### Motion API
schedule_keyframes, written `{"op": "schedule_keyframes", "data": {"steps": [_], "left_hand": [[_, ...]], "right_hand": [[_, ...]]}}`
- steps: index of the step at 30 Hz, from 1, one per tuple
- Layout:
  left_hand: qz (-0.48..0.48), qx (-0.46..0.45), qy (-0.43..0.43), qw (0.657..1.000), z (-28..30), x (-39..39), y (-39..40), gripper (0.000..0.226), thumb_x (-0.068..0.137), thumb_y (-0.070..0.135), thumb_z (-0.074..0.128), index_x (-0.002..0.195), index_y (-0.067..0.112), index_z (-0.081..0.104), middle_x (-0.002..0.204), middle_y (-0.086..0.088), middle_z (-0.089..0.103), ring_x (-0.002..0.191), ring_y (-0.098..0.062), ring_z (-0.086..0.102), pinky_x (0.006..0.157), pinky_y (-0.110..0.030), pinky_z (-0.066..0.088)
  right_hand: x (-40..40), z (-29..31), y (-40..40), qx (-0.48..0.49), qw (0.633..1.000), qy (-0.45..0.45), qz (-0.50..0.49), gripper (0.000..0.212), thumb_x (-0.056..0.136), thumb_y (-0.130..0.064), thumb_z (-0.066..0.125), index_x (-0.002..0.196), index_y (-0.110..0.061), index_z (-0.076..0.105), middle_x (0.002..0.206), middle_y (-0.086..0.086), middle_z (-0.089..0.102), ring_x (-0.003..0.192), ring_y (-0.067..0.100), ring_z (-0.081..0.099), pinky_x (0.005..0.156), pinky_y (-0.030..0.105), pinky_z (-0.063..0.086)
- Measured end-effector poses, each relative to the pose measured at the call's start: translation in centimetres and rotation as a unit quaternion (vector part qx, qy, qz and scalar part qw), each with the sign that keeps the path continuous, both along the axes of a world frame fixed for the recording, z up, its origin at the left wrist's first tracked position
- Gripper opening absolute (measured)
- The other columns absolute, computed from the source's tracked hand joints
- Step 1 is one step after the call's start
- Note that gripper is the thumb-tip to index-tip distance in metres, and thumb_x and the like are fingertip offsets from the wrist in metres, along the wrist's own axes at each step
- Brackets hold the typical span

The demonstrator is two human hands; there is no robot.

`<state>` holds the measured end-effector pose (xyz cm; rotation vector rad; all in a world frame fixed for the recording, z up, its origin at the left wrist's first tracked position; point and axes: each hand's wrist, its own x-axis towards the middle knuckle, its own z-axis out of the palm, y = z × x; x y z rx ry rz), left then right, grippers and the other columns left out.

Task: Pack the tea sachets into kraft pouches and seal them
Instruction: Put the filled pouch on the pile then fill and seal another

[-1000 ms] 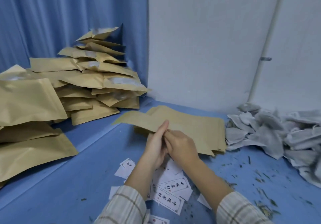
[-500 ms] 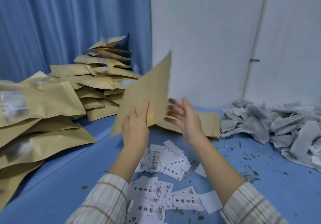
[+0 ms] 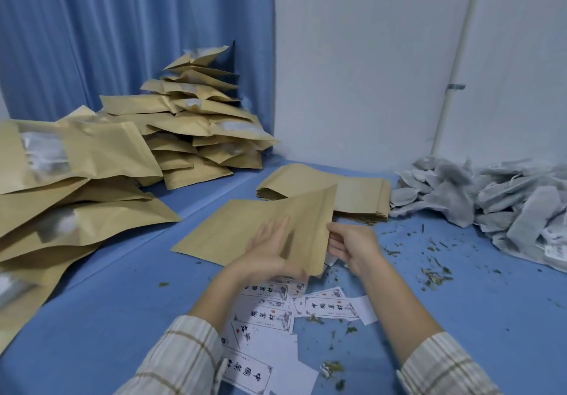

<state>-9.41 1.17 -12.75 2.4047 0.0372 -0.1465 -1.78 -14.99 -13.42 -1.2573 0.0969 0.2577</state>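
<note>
An empty kraft pouch (image 3: 239,229) lies slanted over the blue table, its right part lifted. My left hand (image 3: 267,253) holds it, fingers spread on top and the thumb hidden beneath the near corner. My right hand (image 3: 352,246) has curled fingers pinching the pouch's right edge. A flat stack of empty pouches (image 3: 359,192) lies just behind. Grey tea sachets (image 3: 491,201) are heaped at the right. Motion blur hides the fingertips.
Filled kraft pouches are piled at the back corner (image 3: 199,124) and along the left edge (image 3: 76,186). Printed white labels (image 3: 270,312) lie scattered under my wrists. Loose tea leaves (image 3: 429,275) litter the table at the right. White walls and a blue curtain close the back.
The pouch, taken off the stack and held upright half a second ago, has come down flat in front of me. My right hand, open then, now pinches its right edge.
</note>
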Motion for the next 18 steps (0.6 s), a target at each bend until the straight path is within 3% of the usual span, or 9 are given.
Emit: {"op": "schedule_keyframes", "data": {"steps": [3, 5, 8, 13, 18], "left_hand": [[0.075, -0.225, -0.08, 0.968, 0.3, 1.0, -2.3, 0.081, 0.078, 0.042, 0.066, 0.148, 0.032, 0.028, 0.155, 0.005, 0.024, 0.136, -0.006, 0.028, 0.103, -0.025, 0.024], [0.146, -0.242, -0.129, 0.951, 0.2, 2.0, -4.0, 0.054, 0.089, 0.038, 0.057, 0.14, 0.027, 0.044, 0.144, 0.005, 0.045, 0.128, -0.009, 0.043, 0.099, -0.024, 0.032], [0.239, -0.221, -0.164, 0.931, -0.3, 3.3, -6.0, 0.045, 0.084, 0.045, 0.061, 0.124, 0.024, 0.059, 0.123, 0.005, 0.063, 0.113, -0.014, 0.057, 0.098, -0.029, 0.042], [0.319, -0.218, -0.2, 0.9, -0.4, 3.9, -7.1, 0.039, 0.069, 0.055, 0.073, 0.094, 0.025, 0.069, 0.09, 0.008, 0.07, 0.089, -0.013, 0.064, 0.084, -0.033, 0.052], [0.347, -0.266, -0.206, 0.876, -1.1, 4.0, -6.6, 0.026, 0.073, 0.047, 0.073, 0.071, 0.022, 0.069, 0.069, 0.011, 0.067, 0.069, -0.006, 0.061, 0.064, -0.024, 0.046]], "right_hand": [[-0.2, -0.9, 0.1, 0.077, 0.996, 0.026, 0.019, 0.002, 0.083, 0.0, 0.064, 0.081, 0.001, 0.063, 0.065, 0.009, 0.071, 0.057, 0.016, 0.069, 0.048, 0.021, 0.054], [-0.4, -1.1, 0.3, 0.138, 0.989, 0.042, 0.044, 0.001, 0.083, 0.001, 0.064, 0.082, 0.001, 0.063, 0.067, 0.01, 0.072, 0.059, 0.016, 0.07, 0.049, 0.022, 0.054], [-0.6, -1.3, 0.5, 0.177, 0.981, 0.043, 0.064, 0.006, 0.085, 0.001, 0.061, 0.081, 0.001, 0.065, 0.072, 0.012, 0.072, 0.063, 0.017, 0.071, 0.05, 0.023, 0.055], [-0.6, -1.7, 0.8, 0.175, 0.98, 0.013, 0.098, 0.009, 0.086, -0.002, 0.06, 0.088, -0.002, 0.07, 0.081, 0.009, 0.074, 0.072, 0.014, 0.071, 0.057, 0.021, 0.055], [-0.5, -2.3, 1.4, 0.206, 0.969, 0.012, 0.134, 0.014, 0.09, -0.003, 0.054, 0.097, -0.001, 0.066, 0.085, 0.009, 0.073, 0.076, 0.013, 0.071, 0.063, 0.021, 0.056]]}}
